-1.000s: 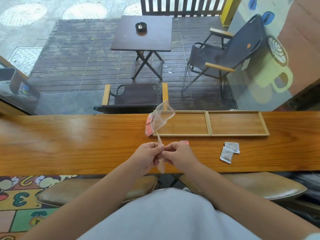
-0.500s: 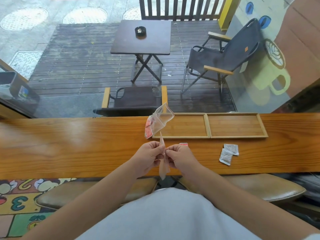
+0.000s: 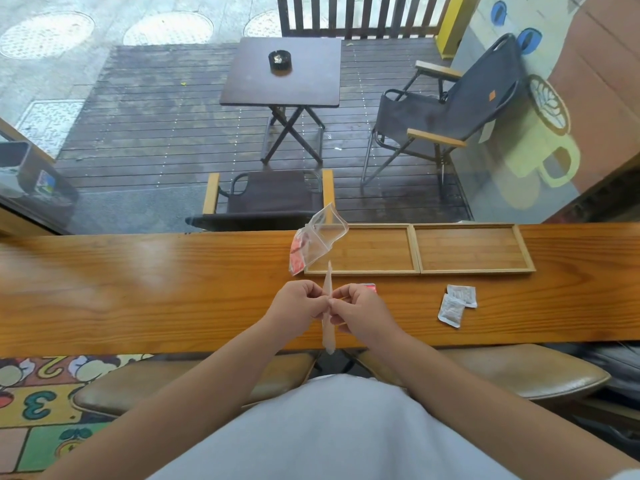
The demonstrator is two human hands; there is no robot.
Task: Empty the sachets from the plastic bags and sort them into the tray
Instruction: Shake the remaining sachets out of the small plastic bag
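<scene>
My left hand (image 3: 298,304) and my right hand (image 3: 360,311) pinch a clear plastic bag (image 3: 327,336) seen edge-on between them, above the counter's near edge. A second clear bag (image 3: 320,237) with red sachets (image 3: 298,258) inside leans at the left end of the wooden two-compartment tray (image 3: 415,249). Both tray compartments hold nothing. Two white sachets (image 3: 455,304) lie on the counter right of my hands. A red sachet (image 3: 370,287) peeks out just behind my right hand.
The long wooden counter (image 3: 138,292) runs along a window; outside are a table and chairs. Brown padded stools (image 3: 519,370) sit below the counter's near edge.
The bag between my hands has shifted slightly downward, its lower end now hanging past the counter edge. Hands stay together in the same spot.
</scene>
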